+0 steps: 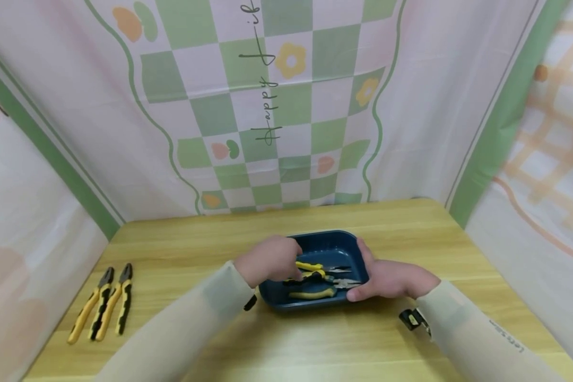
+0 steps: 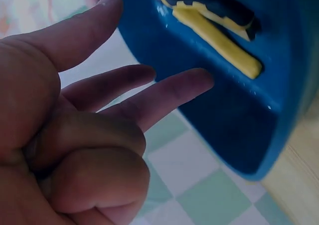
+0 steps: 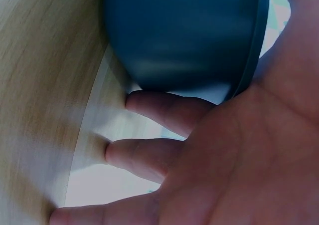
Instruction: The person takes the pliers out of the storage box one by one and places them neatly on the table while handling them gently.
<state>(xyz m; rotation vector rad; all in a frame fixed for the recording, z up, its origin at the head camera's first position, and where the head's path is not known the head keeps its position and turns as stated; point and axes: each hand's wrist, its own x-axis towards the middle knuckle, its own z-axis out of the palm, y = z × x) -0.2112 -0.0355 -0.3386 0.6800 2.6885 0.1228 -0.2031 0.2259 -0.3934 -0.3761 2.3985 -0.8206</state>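
Observation:
A dark blue plastic tray [image 1: 324, 241] stands mid-table with several pliers inside, their handles yellow or yellow and black. My left hand [image 1: 274, 258] is over its left end; its thumb and two fingers reach out, the other fingers fold in, and nothing is between them. Beyond those fingertips, yellow-and-black pliers [image 2: 219, 40] lie in the tray in the left wrist view. My right hand [image 1: 391, 278] holds the tray's right end, thumb over the near corner of the rim. In the right wrist view its fingers [image 3: 149, 160] extend down outside the tray wall to the table.
On the left of the wooden table [image 1: 181, 254] lie two pairs of yellow-and-black pliers [image 1: 90, 307], [image 1: 118, 302] side by side, jaws pointing away. A patterned curtain [image 1: 286, 106] hangs behind the table, with more cloth at both sides.

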